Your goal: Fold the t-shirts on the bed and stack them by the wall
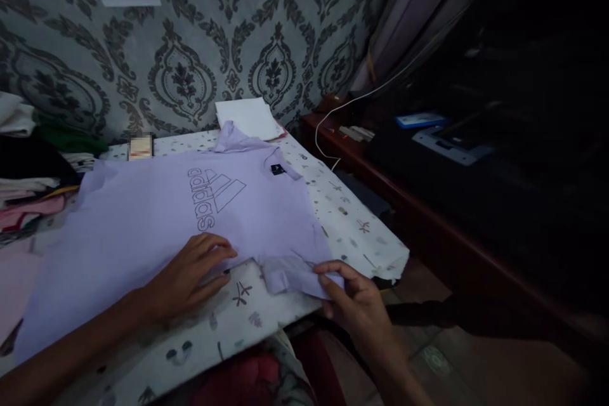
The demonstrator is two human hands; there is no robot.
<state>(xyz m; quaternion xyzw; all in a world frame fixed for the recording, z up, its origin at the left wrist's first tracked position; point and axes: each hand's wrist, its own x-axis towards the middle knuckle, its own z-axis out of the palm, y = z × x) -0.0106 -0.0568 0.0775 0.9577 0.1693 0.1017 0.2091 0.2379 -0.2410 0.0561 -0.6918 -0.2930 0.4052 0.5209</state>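
A lilac T-shirt (157, 216) with an outlined logo lies spread flat on a board covered in patterned white cloth (352, 222). My left hand (190, 273) rests palm down on the shirt's near edge, fingers stretched flat and pressing the fabric. My right hand (354, 301) sits at the board's near right edge, thumb and fingers pinched on the shirt's short sleeve (290, 276). The neck of the shirt points to the right, with a small black label (277, 169) inside it.
Folded clothes (28, 171) are stacked at the left. White paper sheets (250, 117) lie at the board's far end against a patterned wall. A dark wooden bench (428, 216) with a white cable (333, 120) and a blue-edged card runs along the right.
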